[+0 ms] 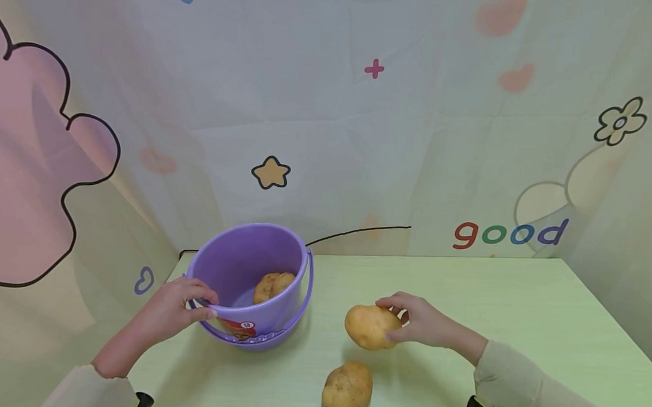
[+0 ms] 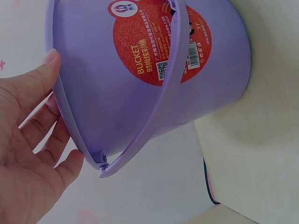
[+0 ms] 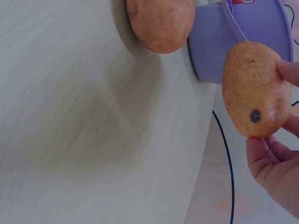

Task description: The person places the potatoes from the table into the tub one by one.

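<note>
Holding a potato (image 1: 369, 328), the right hand (image 1: 415, 318) partly hides it.

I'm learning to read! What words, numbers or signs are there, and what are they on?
"good": on the backdrop.
"+": pink plus sign, same backdrop.
"BUCKET": red label on the purple bucket.
"时尚炫彩桶": same label.
Too small or blurred: the label's other print and oval logo.

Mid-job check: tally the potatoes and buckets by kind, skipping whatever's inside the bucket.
Potatoes: 2 (held potato, loose potato)
Buckets: 1 (purple bucket)
Total: 3
</note>
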